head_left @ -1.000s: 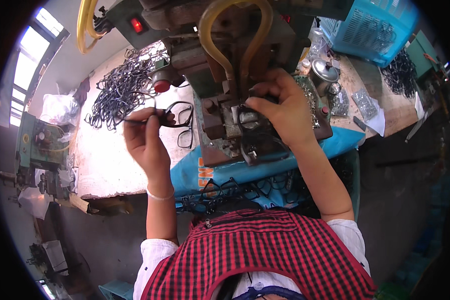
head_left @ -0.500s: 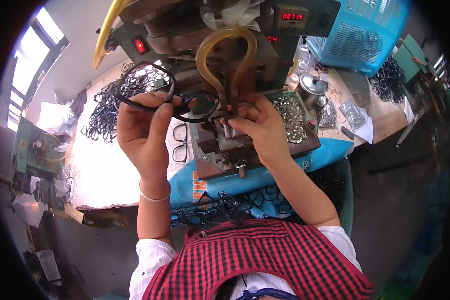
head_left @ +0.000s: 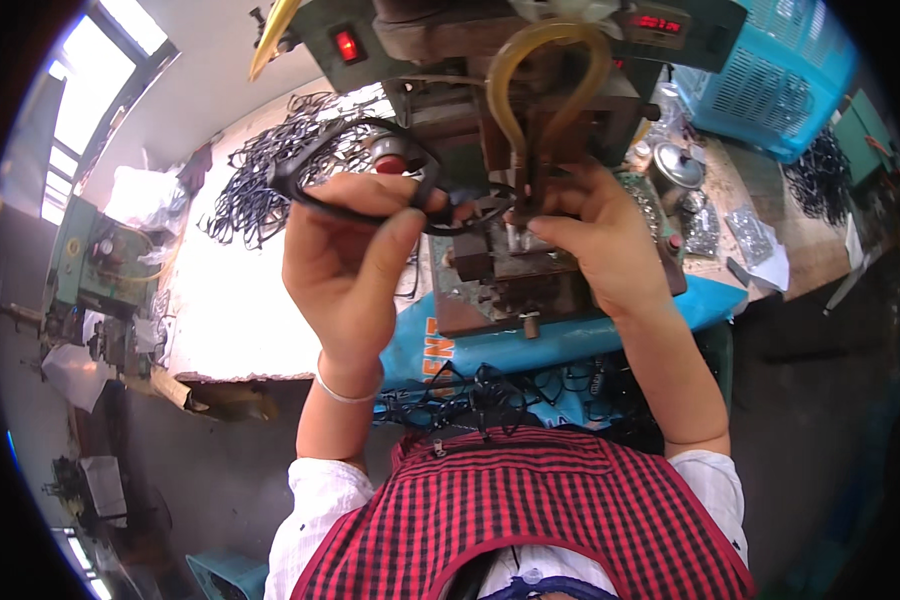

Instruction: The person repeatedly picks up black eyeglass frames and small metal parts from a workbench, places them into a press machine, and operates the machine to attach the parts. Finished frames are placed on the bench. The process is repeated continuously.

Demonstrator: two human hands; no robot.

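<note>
A black eyeglass frame (head_left: 286, 180) is pinched between the thumb and fingers of my left hand (head_left: 340, 255). Its right end reaches to the small metal posts (head_left: 515, 238) of a dark bench machine (head_left: 470, 310). My right hand (head_left: 620, 240) is at those posts from the other side, thumb and fingers drawn together just below a looped yellowish tube (head_left: 503, 80). Whatever those fingers hold, if anything, is too small or hidden to name. A round knob with a red base (head_left: 390, 160) shows through the near lens opening.
Black eyeglass frames are heaped (head_left: 260, 190) at the back left of the table. Small shiny metal parts (head_left: 642, 190) lie right of the machine, near a lidded metal pot (head_left: 678, 168) and a blue basket (head_left: 750, 95). Below is a blue sack (head_left: 570, 332) with more frames (head_left: 485, 385).
The whole scene has shifted right in the picture as the view turned. My left hand keeps its grip on the eyeglass frame; my right hand stays at the machine's posts.
</note>
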